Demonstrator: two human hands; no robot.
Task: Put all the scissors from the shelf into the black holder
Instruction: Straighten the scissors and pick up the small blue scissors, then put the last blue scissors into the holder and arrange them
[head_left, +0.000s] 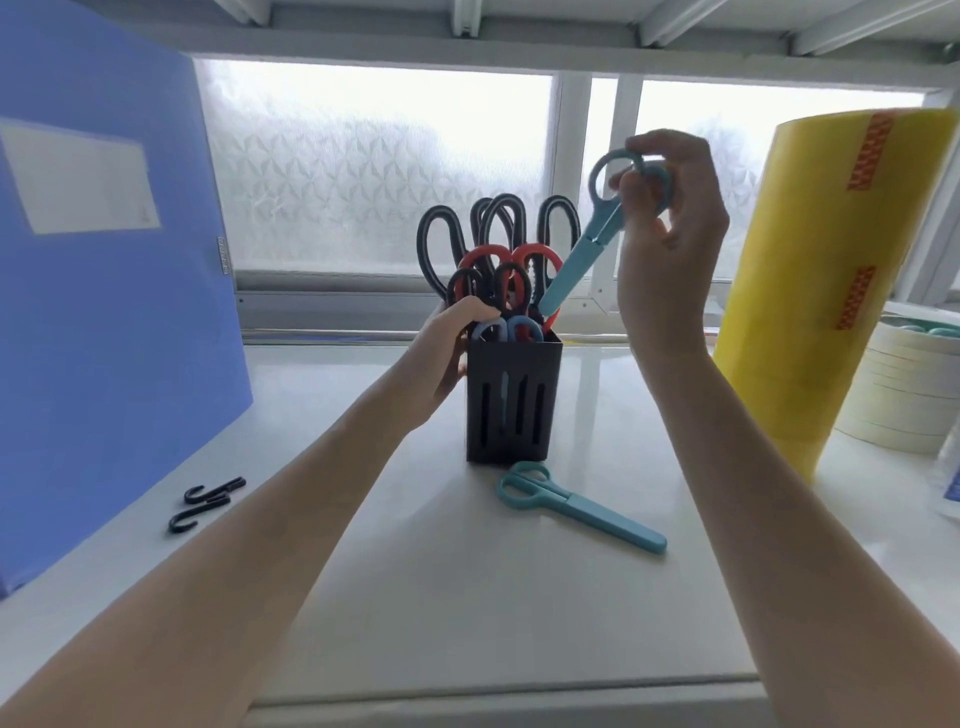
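The black holder (511, 400) stands mid-shelf, packed with several scissors that have black, red and blue handles (498, 260). My left hand (447, 353) grips the holder's upper left side. Up and to the right, my right hand (670, 228) pinches the handle rings of a teal capped pair of scissors (582, 254), held tilted with its tip at the holder's right rim. A second teal capped pair of scissors (576, 506) lies flat on the shelf just in front of the holder.
A blue folder (104, 291) leans at the left, with two black hooks (208, 501) on the shelf (441, 597) beside it. A tall yellow tape roll (831, 280) and stacked white tape rolls (904, 384) stand at the right. A frosted window lies behind.
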